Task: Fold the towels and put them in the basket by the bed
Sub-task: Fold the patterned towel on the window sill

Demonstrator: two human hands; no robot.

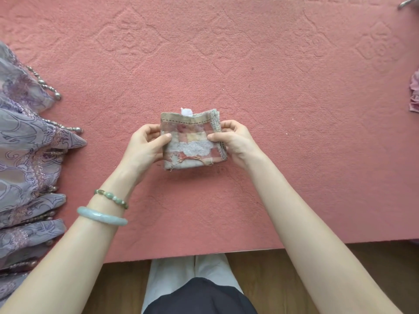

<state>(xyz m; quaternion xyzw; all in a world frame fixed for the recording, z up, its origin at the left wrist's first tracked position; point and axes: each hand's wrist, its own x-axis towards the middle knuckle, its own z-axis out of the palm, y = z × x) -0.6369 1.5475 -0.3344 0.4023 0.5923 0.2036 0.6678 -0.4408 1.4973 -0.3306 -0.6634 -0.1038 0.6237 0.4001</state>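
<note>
At the centre of the frame a small folded checked towel (190, 141) is held just above the pink bed cover (272, 87). The left hand (145, 146) pinches its left edge, thumb on top, fingers curled behind; the right hand (233, 141) pinches the stitched right edge likewise, thumb pressed on the front

Beaded bracelet (111, 198), pale green bangle (102, 215), light trousers (172, 277), possibly dark top (199, 298)
</note>
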